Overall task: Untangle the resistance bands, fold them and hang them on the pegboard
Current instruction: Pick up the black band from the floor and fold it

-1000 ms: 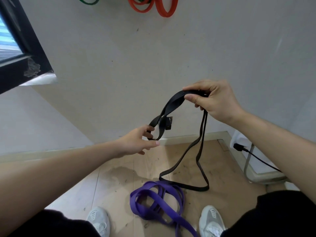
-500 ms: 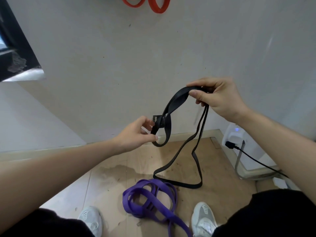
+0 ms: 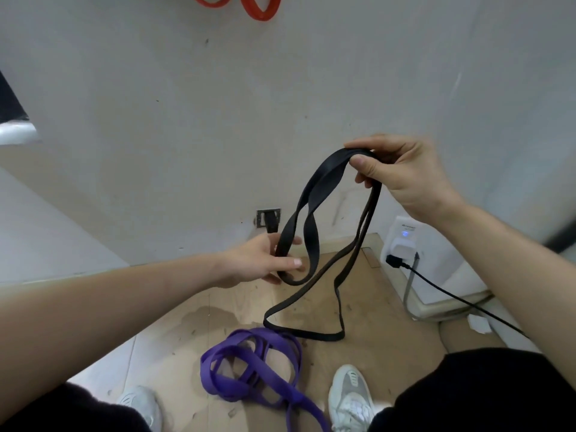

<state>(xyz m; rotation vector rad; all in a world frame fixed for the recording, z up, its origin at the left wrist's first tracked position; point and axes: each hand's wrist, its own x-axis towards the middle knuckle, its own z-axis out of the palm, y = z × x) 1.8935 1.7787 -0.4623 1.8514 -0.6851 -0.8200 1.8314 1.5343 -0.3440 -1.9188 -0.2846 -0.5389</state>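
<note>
A black resistance band (image 3: 314, 188) hangs in front of the wall in several loops. My right hand (image 3: 405, 179) pinches its top fold between thumb and fingers. Lower and to the left, my left hand (image 3: 265, 260) holds a short wide loop of the same band between thumb and fingers. The band's long thin loop drops down to the wooden floor. A tangled purple band (image 3: 249, 369) lies on the floor between my shoes. The bottoms of two orange bands (image 3: 258, 7) hang at the top edge; the pegboard itself is out of view.
A white device (image 3: 405, 241) with a blue light stands by the wall at right, with a black cable (image 3: 452, 294) plugged in and trailing right. A wall socket (image 3: 268, 216) sits low on the wall. A dark window ledge (image 3: 12, 120) is at far left.
The view has tilted down and shifted. My left hand moved down along the short loop, which now hangs longer. My right hand keeps its pinch on the top fold.
</note>
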